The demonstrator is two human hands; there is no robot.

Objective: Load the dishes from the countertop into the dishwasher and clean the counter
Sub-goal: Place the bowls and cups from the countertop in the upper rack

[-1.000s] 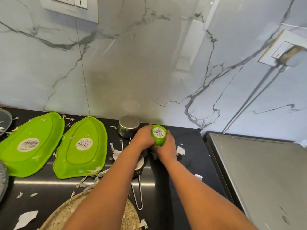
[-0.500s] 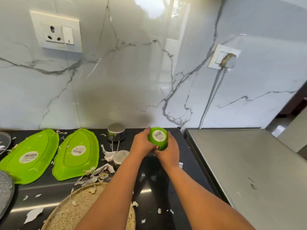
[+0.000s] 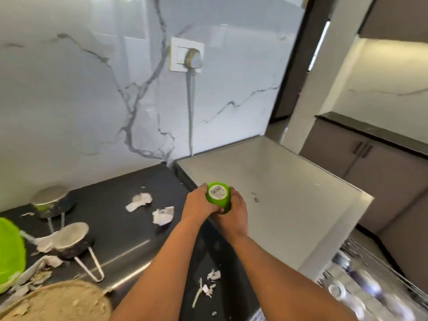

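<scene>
Green cup: upturned green cup point(image 3: 218, 197), barcode sticker on its base facing up, carried in mid-air just over the near-left corner of the grey appliance top point(image 3: 289, 181).
Left hand: left hand point(image 3: 198, 205) wraps its fingers round the cup's left side, a firm grasp.
Right hand: right hand point(image 3: 235, 212) cups the other side from below and the right, fingers curled on the wall. Both hands clamp the one cup between them.
Heading: looks like this one is bound for the dishwasher rack point(image 3: 370, 286), which shows blurred, pulled out, below and right of the appliance top. What sits in it, I cannot tell.
Done so far: one cup off the black countertop point(image 3: 129, 230) and in transit; not yet racked.
Still to load: plenty! Left of the appliance top, two small steel pans point(image 3: 67, 235) with wire handles lie face down on the counter, a green plate point(image 3: 10, 256) peeks in at the far left edge, and a woven mat point(image 3: 55, 302) sits nearest the camera.
Still to clean: torn white paper scraps point(image 3: 150, 207) and peelings litter the counter between the pans and the appliance top, more by the front edge. My call: early days, the wipe-down hasn't begun.
</scene>
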